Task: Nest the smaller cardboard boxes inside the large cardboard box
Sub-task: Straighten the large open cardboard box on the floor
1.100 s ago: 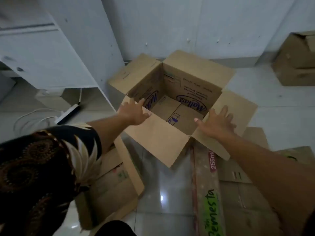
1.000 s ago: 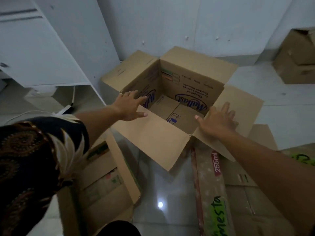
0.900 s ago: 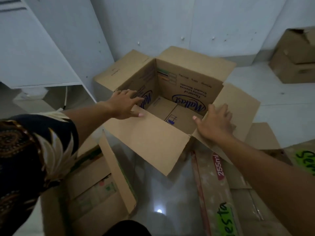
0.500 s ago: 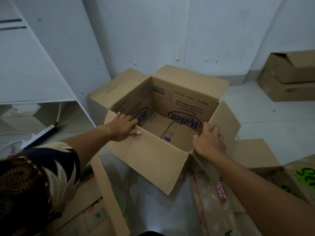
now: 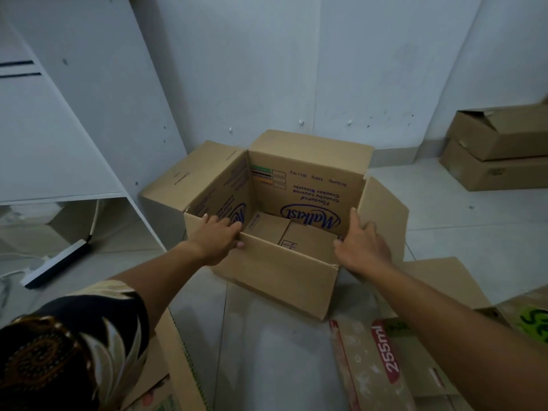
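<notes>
The large cardboard box point(image 5: 284, 232) stood open on the pale tiled floor point(image 5: 474, 232) near the wall, flaps folded outward. The left hand point(image 5: 215, 240) gripped its near-left rim, fingers curled over the edge; the right hand point(image 5: 361, 247) lay flat and spread against the right flap. Flattened cartons point(image 5: 385, 366) lay just before it, and two stacked boxes point(image 5: 498, 149) sat well apart.

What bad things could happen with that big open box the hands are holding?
1. The right hand only presses the side flap, which could bend or fold in.
2. The left hand has fingers curled over the near rim of the large box; a box dropped in might pinch them.
3. Flattened cardboard lies on the shiny floor nearby, possibly slippery underfoot.
</notes>
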`<state>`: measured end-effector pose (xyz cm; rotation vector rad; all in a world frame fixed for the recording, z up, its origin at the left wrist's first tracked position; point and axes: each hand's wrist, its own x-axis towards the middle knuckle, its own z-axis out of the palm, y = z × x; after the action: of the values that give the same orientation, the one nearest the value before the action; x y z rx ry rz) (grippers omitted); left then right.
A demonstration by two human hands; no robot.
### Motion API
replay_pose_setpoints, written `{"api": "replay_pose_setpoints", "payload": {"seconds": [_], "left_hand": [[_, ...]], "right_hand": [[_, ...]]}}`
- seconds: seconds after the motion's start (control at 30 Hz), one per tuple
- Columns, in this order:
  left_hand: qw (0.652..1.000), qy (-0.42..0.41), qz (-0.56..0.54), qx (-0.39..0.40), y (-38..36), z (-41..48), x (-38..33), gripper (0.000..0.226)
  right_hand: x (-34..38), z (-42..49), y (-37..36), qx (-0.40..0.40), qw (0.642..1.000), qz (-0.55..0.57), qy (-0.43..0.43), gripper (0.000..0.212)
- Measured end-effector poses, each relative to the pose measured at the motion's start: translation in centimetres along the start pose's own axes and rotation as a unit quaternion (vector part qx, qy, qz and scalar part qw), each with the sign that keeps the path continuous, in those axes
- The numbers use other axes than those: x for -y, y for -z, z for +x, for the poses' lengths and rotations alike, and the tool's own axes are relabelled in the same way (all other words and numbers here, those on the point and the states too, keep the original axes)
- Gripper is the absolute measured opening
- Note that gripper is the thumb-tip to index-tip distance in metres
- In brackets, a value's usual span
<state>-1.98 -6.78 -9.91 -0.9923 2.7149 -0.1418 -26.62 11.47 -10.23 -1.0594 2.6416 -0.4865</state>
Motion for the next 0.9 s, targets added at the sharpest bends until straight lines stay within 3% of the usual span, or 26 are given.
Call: {"api": "replay_pose_setpoints", "payload": {"seconds": [0.2, 0.3, 0.4, 0.5, 0.57, 0.67, 0.77, 0.9], "left_hand": [[0.999, 0.020, 0.019, -0.037, -0.1, 0.1, -0.5, 0.034], [0.997, 0.043, 0.024, -0.061, -0.2, 0.6, -1.3, 0.035], [0.995, 0.045, 0.016, -0.083, -0.2, 1.3, -2.1, 0.037], [0.996, 0.032, -0.038, -0.080, -0.1, 1.8, -0.9, 0.035], [0.996, 0.054, -0.009, -0.072, -0.3, 1.6, 1.4, 0.036], [0.989, 0.122, 0.042, -0.071, -1.4, 1.2, 4.6, 0.039], [0.988, 0.141, -0.001, -0.063, -1.8, 1.5, 4.6, 0.036], [0.981, 0.151, -0.067, -0.104, -2.0, 1.9, 2.5, 0.033]], "right_hand": [[0.9, -2.7, -1.6, 0.036, 0.999, -0.029, 0.007, 0.065], [1.5, -2.9, -1.9, 0.039, 0.995, -0.068, 0.057, 0.070], [1.7, -2.0, -2.0, 0.051, 0.991, -0.090, 0.080, 0.061], [1.4, 0.3, -1.1, 0.077, 0.992, -0.069, 0.072, 0.056], [0.9, 1.8, -0.5, 0.086, 0.988, -0.082, 0.094, 0.055], [0.2, 3.8, 0.2, 0.082, 0.986, -0.084, 0.119, 0.051], [-0.3, 5.6, 0.9, 0.080, 0.985, -0.098, 0.116, 0.053], [-0.3, 7.3, 0.8, 0.019, 0.981, -0.161, 0.103, 0.054]]}}
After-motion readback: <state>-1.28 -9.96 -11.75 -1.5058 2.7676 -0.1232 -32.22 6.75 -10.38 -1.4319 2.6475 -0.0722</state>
